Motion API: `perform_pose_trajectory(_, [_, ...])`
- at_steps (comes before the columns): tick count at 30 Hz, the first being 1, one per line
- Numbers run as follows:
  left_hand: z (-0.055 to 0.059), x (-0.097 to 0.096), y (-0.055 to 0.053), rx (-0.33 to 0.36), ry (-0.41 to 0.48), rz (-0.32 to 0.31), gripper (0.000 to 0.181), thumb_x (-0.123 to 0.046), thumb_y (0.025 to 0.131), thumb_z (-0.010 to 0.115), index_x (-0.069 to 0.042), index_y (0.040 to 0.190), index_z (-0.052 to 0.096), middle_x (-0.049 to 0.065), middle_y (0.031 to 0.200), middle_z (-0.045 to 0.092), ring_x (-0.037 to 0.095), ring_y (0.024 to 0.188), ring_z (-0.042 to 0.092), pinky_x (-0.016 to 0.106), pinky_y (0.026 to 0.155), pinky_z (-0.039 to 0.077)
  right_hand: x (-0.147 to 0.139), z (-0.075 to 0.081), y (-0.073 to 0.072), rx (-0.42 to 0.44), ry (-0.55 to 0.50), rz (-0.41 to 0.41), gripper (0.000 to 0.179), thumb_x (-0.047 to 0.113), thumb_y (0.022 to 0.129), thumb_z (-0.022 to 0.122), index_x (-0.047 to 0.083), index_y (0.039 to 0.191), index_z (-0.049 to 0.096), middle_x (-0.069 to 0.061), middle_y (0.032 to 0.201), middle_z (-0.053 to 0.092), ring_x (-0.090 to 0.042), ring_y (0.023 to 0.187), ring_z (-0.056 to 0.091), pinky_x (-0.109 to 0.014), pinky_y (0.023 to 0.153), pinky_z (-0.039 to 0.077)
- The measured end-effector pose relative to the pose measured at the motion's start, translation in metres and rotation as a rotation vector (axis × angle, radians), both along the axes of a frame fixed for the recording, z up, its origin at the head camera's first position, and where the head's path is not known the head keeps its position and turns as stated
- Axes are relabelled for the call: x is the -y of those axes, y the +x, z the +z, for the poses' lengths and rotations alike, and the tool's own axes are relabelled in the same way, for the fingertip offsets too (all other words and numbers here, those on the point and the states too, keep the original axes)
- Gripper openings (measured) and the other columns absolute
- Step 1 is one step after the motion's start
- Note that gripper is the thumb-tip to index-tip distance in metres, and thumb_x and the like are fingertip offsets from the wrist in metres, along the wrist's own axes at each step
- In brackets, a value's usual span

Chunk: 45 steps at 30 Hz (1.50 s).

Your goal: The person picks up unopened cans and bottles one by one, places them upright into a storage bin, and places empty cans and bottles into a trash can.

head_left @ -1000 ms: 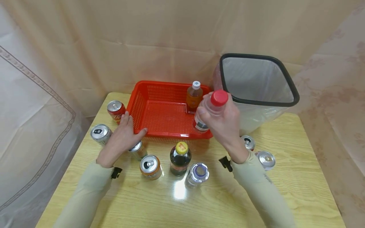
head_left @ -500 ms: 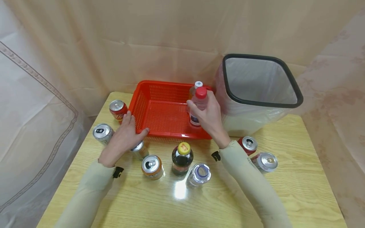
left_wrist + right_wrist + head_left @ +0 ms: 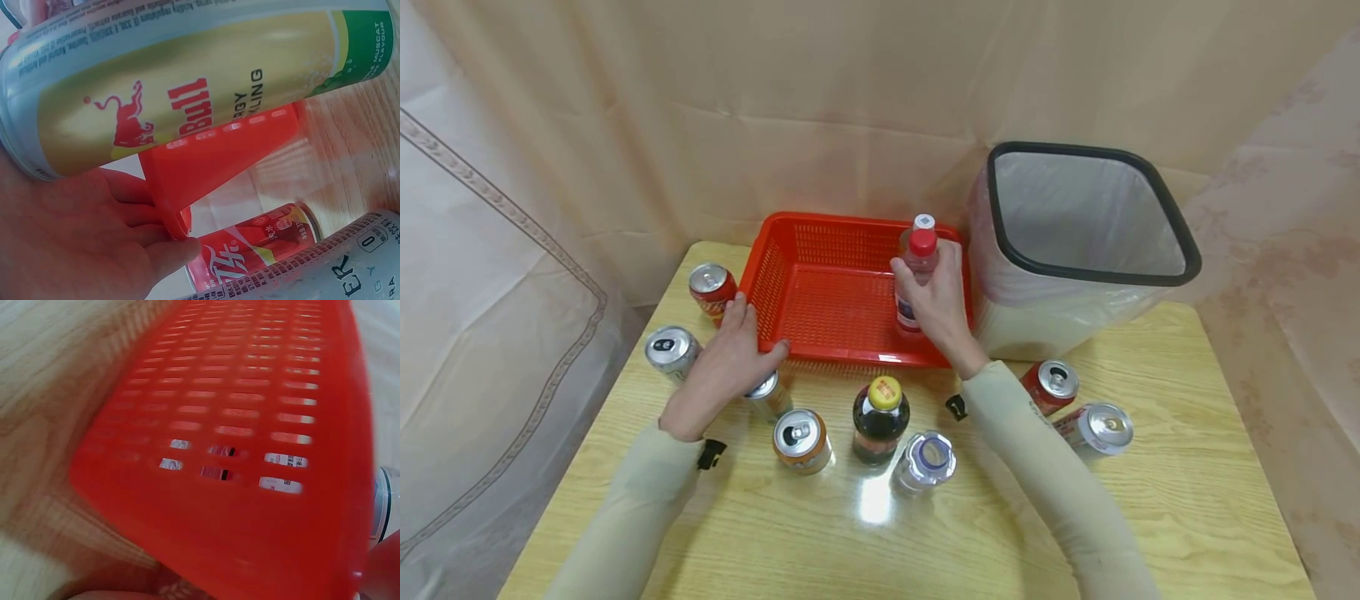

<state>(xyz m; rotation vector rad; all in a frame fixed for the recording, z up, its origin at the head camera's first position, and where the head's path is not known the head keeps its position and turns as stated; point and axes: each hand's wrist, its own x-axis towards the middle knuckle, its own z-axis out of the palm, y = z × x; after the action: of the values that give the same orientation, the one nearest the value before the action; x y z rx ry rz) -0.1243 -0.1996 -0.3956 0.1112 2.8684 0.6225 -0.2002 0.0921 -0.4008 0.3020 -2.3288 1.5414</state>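
Observation:
My right hand [image 3: 938, 300] grips a clear plastic bottle [image 3: 916, 265] with a red cap, upright inside the right end of the red plastic basket [image 3: 842, 354]. Behind it, mostly hidden, stands a white-capped bottle [image 3: 924, 222]. At the basket's front left corner, my left hand [image 3: 724, 360] rests with fingers extended along the outside and the thumb on the front rim. A red soda can [image 3: 712, 290] stands by its fingertips. Close to that hand are a Red Bull can [image 3: 206, 81] and a silver can [image 3: 672, 350]. Basket wall [image 3: 219, 506] fills most of the right wrist view.
A lined bin [image 3: 1075, 275] with a black rim stands right of the basket. In front are an orange can [image 3: 802, 442], a dark yellow-capped bottle [image 3: 880, 421] and a clear bottle [image 3: 925, 462]. A red can [image 3: 1051, 385] and a pale can [image 3: 1097, 429] flank the right sleeve.
My right hand has moved left and down with the red-capped bottle, from over the basket's front right edge to inside it. The left hand has stayed on the corner.

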Motion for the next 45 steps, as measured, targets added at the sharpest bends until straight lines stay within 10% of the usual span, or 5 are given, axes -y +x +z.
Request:
perform_pose_trajectory(26, [0.000, 0.000, 0.000, 0.017, 0.004, -0.005, 0.089, -0.042, 0.101, 0.049, 0.018, 0.157, 0.013, 0.031, 0.168, -0.004, 0.045, 0.156, 0.001, 0.059, 0.122, 0.017, 0.000, 0.000, -0.003, 0.101, 0.151, -0.071, 0.070, 0.031, 0.091, 0.080, 0.008, 0.145, 0.041, -0.011, 0.136, 0.049, -0.025, 0.125, 0.048, -0.038, 0.112, 0.043])
perform_pose_trajectory(45, [0.002, -0.003, -0.002, -0.016, 0.021, -0.013, 0.089, -0.041, 0.101, 0.050, 0.020, 0.155, 0.015, 0.034, 0.167, -0.001, 0.047, 0.156, 0.003, 0.058, 0.123, 0.019, -0.029, 0.032, 0.057, 0.032, 0.223, 0.051, 0.075, 0.036, 0.099, 0.068, 0.007, 0.159, 0.034, -0.009, 0.165, 0.034, -0.027, 0.151, 0.032, -0.053, 0.122, 0.029])
